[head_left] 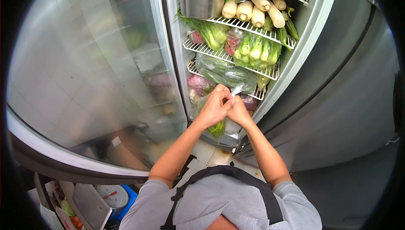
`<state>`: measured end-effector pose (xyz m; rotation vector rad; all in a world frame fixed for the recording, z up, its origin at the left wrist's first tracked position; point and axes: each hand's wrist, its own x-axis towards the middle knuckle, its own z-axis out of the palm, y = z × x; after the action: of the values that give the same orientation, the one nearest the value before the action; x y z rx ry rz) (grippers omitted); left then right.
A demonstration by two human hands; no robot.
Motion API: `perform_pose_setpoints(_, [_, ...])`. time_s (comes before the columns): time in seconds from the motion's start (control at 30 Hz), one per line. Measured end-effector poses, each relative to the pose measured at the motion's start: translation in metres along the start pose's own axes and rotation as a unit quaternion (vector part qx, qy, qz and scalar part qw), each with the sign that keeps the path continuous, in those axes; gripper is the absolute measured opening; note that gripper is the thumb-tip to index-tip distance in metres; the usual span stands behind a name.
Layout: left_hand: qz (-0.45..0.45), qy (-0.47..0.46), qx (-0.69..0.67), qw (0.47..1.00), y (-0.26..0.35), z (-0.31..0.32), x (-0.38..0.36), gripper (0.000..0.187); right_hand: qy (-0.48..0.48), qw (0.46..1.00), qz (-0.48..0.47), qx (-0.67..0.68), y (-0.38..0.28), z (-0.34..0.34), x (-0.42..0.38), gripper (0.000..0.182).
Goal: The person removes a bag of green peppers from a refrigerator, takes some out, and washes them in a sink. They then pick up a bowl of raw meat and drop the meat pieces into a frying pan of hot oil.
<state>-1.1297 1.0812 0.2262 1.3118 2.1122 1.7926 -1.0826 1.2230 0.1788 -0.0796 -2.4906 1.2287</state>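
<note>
My left hand and my right hand meet in front of the open fridge, both pinching the twisted top of a clear plastic bag. The bag of green vegetables hangs below my hands. Behind them lies another large bag of greens on a wire shelf.
The fridge's glass door stands open at left. Upper shelves hold white radishes, a steel pot, cucumbers and bok choy. A steel wall is at right. A kitchen scale sits low left.
</note>
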Motion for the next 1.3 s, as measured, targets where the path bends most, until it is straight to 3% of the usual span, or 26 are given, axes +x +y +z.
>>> perform_pose_setpoints(0.03, [0.017,-0.004,-0.004,1.000,0.004,-0.002,-0.001,0.012,0.006,1.000,0.027,-0.009,-0.005,-0.007,-0.003,0.021])
perform_pose_setpoints(0.1, [0.092,0.065,0.014,0.994,-0.002,-0.013,-0.002,0.022,-0.013,0.989,0.057,0.135,-0.045,-0.034,-0.001,0.015])
perform_pose_setpoints(0.13, [0.082,0.162,-0.014,0.983,-0.022,-0.018,-0.002,0.031,0.006,0.989,0.035,0.145,-0.033,-0.038,0.009,0.015])
perform_pose_setpoints(0.17, [0.067,0.257,-0.041,0.963,-0.048,-0.016,-0.008,0.040,0.024,0.987,0.017,0.156,-0.021,-0.040,0.015,0.015])
perform_pose_setpoints(0.2, [-0.090,0.224,-0.293,0.925,-0.070,-0.008,-0.020,0.064,0.022,0.985,0.020,0.168,-0.022,-0.044,0.020,0.016])
perform_pose_setpoints(0.23, [-0.229,0.041,-0.582,0.779,-0.072,-0.009,-0.032,0.073,0.022,0.983,0.022,0.181,-0.023,-0.046,0.024,0.017])
perform_pose_setpoints(0.3, [-0.262,-0.070,-0.743,0.612,-0.088,0.023,-0.054,0.073,0.017,0.984,0.015,0.178,-0.019,-0.044,0.026,0.019])
perform_pose_setpoints(0.4, [-0.225,-0.017,-0.739,0.635,-0.087,0.056,-0.037,0.067,-0.028,0.996,0.025,0.086,-0.015,-0.055,0.017,0.022])
perform_pose_setpoints(0.5, [-0.243,0.001,-0.652,0.718,-0.089,0.047,-0.023,0.062,-0.037,0.997,0.010,-0.067,-0.016,-0.073,0.005,0.026])
perform_pose_setpoints(0.53, [-0.240,0.008,-0.653,0.718,-0.089,0.045,-0.021,0.058,-0.019,0.993,0.004,-0.113,-0.016,-0.076,0.001,0.027])
perform_pose_setpoints(0.63, [-0.216,0.018,-0.654,0.725,-0.098,0.052,-0.017,0.059,-0.027,0.994,0.027,-0.106,-0.001,-0.077,-0.004,0.024])
perform_pose_setpoints(0.73, [-0.173,0.074,-0.582,0.791,-0.089,0.063,-0.019,0.061,0.003,0.982,0.019,-0.186,-0.016,-0.080,-0.014,0.016])
perform_pose_setpoints(0.77, [-0.186,0.065,-0.601,0.775,-0.094,0.063,-0.018,0.062,0.020,0.978,0.004,-0.210,-0.020,-0.081,-0.015,0.017])
perform_pose_setpoints(0.8, [-0.200,0.058,-0.619,0.757,-0.098,0.060,-0.018,0.063,0.100,0.972,-0.103,-0.183,-0.022,-0.078,-0.015,0.017])
perform_pose_setpoints(0.9, [-0.214,0.058,-0.648,0.729,-0.106,0.053,-0.019,0.064,0.169,0.952,-0.192,-0.170,-0.041,-0.099,-0.019,0.019])
perform_pose_setpoints(0.97, [-0.222,0.067,-0.654,0.720,-0.113,0.050,-0.018,0.064,0.286,0.933,-0.170,0.135,-0.045,-0.109,-0.018,0.023])
perform_pose_setpoints(1.03, [-0.206,0.067,-0.637,0.740,-0.107,0.047,-0.017,0.064,0.330,0.859,-0.096,0.381,-0.069,-0.128,-0.021,0.030])
perform_pose_setpoints(1.07, [-0.198,0.066,-0.628,0.750,-0.103,0.045,-0.017,0.064,0.295,0.860,-0.109,0.402,-0.050,-0.140,-0.021,0.030])
perform_pose_setpoints(1.13, [-0.174,0.069,-0.618,0.764,-0.095,0.044,-0.016,0.067,0.164,0.948,0.046,0.270,-0.050,-0.140,-0.029,0.030])
perform_pose_setpoints(1.2, [-0.160,0.060,-0.623,0.763,-0.086,0.044,-0.013,0.072,0.103,0.993,0.036,0.039,-0.048,-0.120,-0.026,0.025])
perform_pose_setpoints(1.3, [-0.151,0.040,-0.625,0.765,-0.076,0.042,-0.013,0.083,0.094,0.980,-0.105,-0.140,-0.029,-0.086,-0.012,0.018])
